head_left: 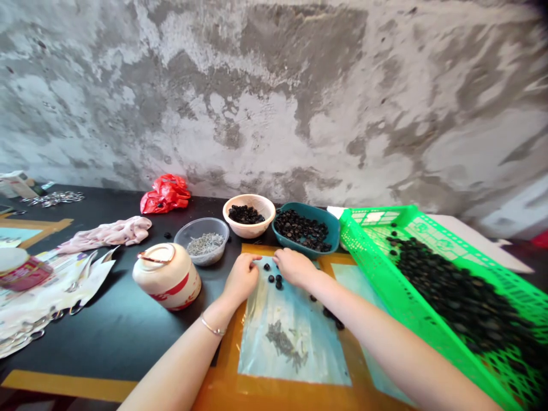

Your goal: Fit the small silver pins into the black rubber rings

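Note:
On a light-blue sheet [295, 348] edged with brown tape, several small round black pieces [271, 278] lie between my two hands. My left hand [243, 276] is at the sheet's upper left, its fingers curled together and pointing right; whatever they may hold is hidden. Opposite it, my right hand [295, 267] is closed with fingers bent down just above the black pieces, and its fingertips are too small to make out. More black pieces [334, 319] lie partly under my right forearm. Nearer me is a loose heap of thin grey pin-like pieces [286, 342].
Behind the sheet stand a clear bowl [182, 231] of grey pieces, a pink bowl [249, 229] and a teal basin [299, 249] of black pieces. A green crate [411, 319] fills the right. Leftward are a white jar [169, 279], gloves [109, 234] and a red bag [166, 194].

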A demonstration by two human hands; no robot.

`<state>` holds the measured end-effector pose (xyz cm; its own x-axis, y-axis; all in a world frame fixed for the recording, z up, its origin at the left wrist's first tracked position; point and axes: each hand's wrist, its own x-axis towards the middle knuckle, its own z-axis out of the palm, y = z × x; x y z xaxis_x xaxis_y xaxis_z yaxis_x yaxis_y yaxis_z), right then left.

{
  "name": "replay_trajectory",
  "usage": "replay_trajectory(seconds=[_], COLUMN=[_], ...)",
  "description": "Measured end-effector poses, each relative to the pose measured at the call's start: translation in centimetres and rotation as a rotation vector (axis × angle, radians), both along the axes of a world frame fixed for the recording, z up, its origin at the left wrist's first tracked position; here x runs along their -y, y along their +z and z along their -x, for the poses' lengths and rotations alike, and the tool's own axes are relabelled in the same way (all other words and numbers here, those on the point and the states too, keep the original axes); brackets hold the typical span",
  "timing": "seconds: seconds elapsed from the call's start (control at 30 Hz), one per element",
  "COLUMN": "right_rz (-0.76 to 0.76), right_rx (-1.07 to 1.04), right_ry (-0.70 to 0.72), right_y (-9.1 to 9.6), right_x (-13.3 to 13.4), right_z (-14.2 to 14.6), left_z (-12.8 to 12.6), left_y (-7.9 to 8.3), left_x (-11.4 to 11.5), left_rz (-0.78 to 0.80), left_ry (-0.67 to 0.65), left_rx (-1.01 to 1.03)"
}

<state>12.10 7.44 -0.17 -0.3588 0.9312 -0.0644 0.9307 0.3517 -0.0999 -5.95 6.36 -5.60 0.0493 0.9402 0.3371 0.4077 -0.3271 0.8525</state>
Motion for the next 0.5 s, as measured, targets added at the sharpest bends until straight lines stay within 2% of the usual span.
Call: replay_trajectory(seconds=[0.23,0.5], right_rz=[-0.138,-0.149], right_rx=[-0.107,-0.101], right_ry=[0.086,0.202], right_y=[-2.0,-2.6], right_x=[3.7,2.6], right_z=[2.2,2.8], left_z=[0.0,0.2], left_y=[0.0,1.4], left_x=[-0.2,-0.4], left_rz=[0.067,0.22], left_ry=[0.144,0.312], left_rx=[0.256,0.697])
